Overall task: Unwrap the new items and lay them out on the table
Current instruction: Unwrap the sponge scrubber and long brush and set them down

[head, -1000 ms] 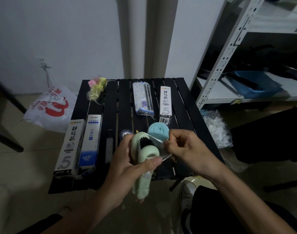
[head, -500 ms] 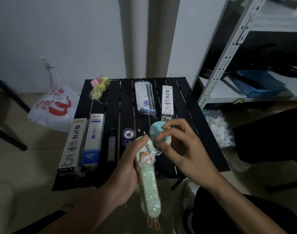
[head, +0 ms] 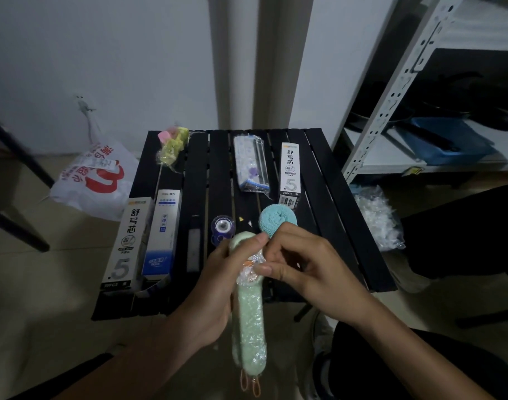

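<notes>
I see a black slatted surface [head: 328,197]. At its far left lies a pastel packet [head: 173,144] on a stick. At far centre is a clear packet [head: 251,166], with a white box [head: 289,168] just right of it. Near left, a grey box [head: 125,241] and a blue box [head: 162,235] lie side by side. Near centre are a dark bar [head: 193,246], a purple tape roller [head: 222,226] and a teal puff [head: 276,219].
</notes>
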{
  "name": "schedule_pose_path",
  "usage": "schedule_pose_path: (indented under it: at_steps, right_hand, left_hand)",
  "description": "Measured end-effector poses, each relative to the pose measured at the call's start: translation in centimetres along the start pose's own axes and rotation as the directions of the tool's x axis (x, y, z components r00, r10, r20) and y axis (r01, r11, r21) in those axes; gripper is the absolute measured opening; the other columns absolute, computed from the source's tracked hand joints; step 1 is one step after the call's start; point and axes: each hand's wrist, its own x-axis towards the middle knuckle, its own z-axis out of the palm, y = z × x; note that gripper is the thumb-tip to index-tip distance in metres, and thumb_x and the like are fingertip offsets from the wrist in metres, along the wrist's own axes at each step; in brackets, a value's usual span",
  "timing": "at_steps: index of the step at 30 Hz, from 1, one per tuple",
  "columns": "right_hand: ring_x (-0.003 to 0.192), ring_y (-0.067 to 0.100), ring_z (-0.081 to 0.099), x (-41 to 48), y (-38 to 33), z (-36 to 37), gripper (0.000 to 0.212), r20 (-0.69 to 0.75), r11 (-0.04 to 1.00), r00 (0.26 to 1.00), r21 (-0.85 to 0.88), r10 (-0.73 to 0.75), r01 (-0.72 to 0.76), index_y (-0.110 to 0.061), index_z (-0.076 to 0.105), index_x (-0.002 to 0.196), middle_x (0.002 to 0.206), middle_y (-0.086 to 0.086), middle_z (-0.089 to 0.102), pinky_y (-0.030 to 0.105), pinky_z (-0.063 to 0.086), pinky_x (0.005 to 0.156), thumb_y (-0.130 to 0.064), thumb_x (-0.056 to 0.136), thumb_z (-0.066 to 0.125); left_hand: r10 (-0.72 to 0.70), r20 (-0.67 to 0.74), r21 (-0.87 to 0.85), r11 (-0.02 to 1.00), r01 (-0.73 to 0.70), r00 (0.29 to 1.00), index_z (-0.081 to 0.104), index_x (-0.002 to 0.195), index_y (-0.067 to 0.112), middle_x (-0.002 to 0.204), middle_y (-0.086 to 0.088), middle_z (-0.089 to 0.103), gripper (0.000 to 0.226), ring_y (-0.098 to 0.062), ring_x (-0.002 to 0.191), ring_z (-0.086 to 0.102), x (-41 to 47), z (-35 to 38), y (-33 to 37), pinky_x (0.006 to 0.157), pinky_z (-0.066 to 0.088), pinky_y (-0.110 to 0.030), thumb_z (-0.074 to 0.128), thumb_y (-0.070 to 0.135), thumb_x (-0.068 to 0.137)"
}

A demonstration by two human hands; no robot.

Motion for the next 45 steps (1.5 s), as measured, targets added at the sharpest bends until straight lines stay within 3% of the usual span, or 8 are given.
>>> schedule_pose_path:
  at_steps: [6,10,16,22,26,30,39,45]
  right_hand:
    - [0.081,0.027,0.054,-0.3,-1.0,-0.5,0.023,0.17,0.996,0.983,0.069,-0.071,0.06,-0.007,0.061,0.077,0.087,0.002,0.052,0.049,0.046,0.072,-0.011,0.094,0.076]
    - [0.088,0.022,0.058,-0.5,-1.9,-1.0,0.021,0.291,0.993,0.949,0.046,-0.119,0.11,0.001,0.063,0.078,0.098,0.003,0.057,0.031,0.046,0.076,-0.006,0.094,0.076]
    - [0.061,0.028,0.057,-0.8,-1.4,-0.6,0.017,0.142,0.943,0.986,0.307,0.091,-0.131,-0.017,0.06,0.086,0.097,0.01,0.07,0.042,0.046,0.058,-0.018,0.098,0.072]
    - [0.061,0.024,0.062,-0.3,-1.6,0.7,0.043,0.077,0.984,0.984,0.059,0.161,-0.166,-0.021,0.05,0.1,0.08,-0.004,0.066,0.043,0.05,0.056,-0.034,0.083,0.087]
    - [0.061,0.006,0.058,-0.3,-1.9,1.0,0.04,0.078,0.993,0.994,-0.09,0.08,-0.073,-0.02,0.058,0.09,0.077,-0.012,0.062,0.019,0.043,0.059,-0.041,0.078,0.09]
    - [0.065,0.01,0.056,-0.2,-1.6,2.1,0.041,0.032,0.967,0.999,-0.253,-0.029,0.036,-0.021,0.057,0.076,0.076,-0.009,0.058,0.03,0.048,0.06,-0.054,0.081,0.08]
    - [0.066,0.01,0.049,-0.1,-2.6,0.7,0.033,0.308,0.972,0.943,-0.151,-0.126,0.179,-0.01,0.05,0.068,0.078,-0.006,0.049,0.02,0.037,0.064,0.0,0.09,0.073]
    - [0.06,0.02,0.046,0.0,-3.5,-0.7,0.035,0.421,0.997,0.904,-0.006,-0.072,0.082,-0.008,0.047,0.063,0.067,0.003,0.049,0.025,0.036,0.06,0.012,0.081,0.068]
  left_hand:
    - [-0.018,-0.032,0.018,1.0,0.019,0.999,0.068,0.096,0.016,0.081,-0.008,0.071,0.04,-0.023,0.079,0.07,0.3,-1.5,1.2,0.072,0.06,-0.035,0.069,0.053,0.082]
    - [-0.224,0.079,-0.165,0.958,0.234,0.971,0.059,0.068,0.013,0.06,-0.005,0.053,0.049,-0.021,0.058,0.054,0.3,-1.5,2.4,0.06,0.046,-0.032,0.053,0.053,0.095]
    - [-0.074,-0.104,-0.017,0.997,0.072,0.992,0.069,0.087,0.011,0.075,-0.011,0.067,0.034,-0.015,0.06,0.064,0.6,-0.6,1.8,0.063,0.056,-0.031,0.059,0.044,0.092]
    - [-0.117,-0.132,0.043,0.991,0.123,0.984,0.073,0.105,0.006,0.09,-0.013,0.076,0.061,-0.025,0.074,0.072,0.9,-1.2,1.1,0.068,0.058,-0.035,0.075,0.054,0.067]
    - [-0.102,-0.182,0.061,0.992,0.115,0.978,0.077,0.103,0.012,0.092,-0.014,0.079,0.061,-0.026,0.077,0.076,1.0,-1.3,0.9,0.074,0.056,-0.037,0.078,0.056,0.061]
    - [-0.124,-0.202,0.07,0.988,0.14,0.972,0.078,0.09,0.009,0.082,-0.014,0.077,0.045,-0.024,0.069,0.074,1.2,-1.0,1.1,0.07,0.057,-0.034,0.078,0.049,0.069]
    - [-0.2,-0.211,0.076,0.972,0.22,0.957,0.078,0.1,0.003,0.095,-0.026,0.075,0.07,-0.035,0.085,0.073,1.3,-1.1,1.3,0.093,0.056,-0.054,0.085,0.061,0.062]
    - [-0.292,-0.14,-0.067,0.956,0.285,0.946,0.081,0.1,0.008,0.095,-0.016,0.074,0.054,-0.027,0.085,0.069,1.5,-0.3,0.8,0.086,0.056,-0.039,0.086,0.05,0.066]
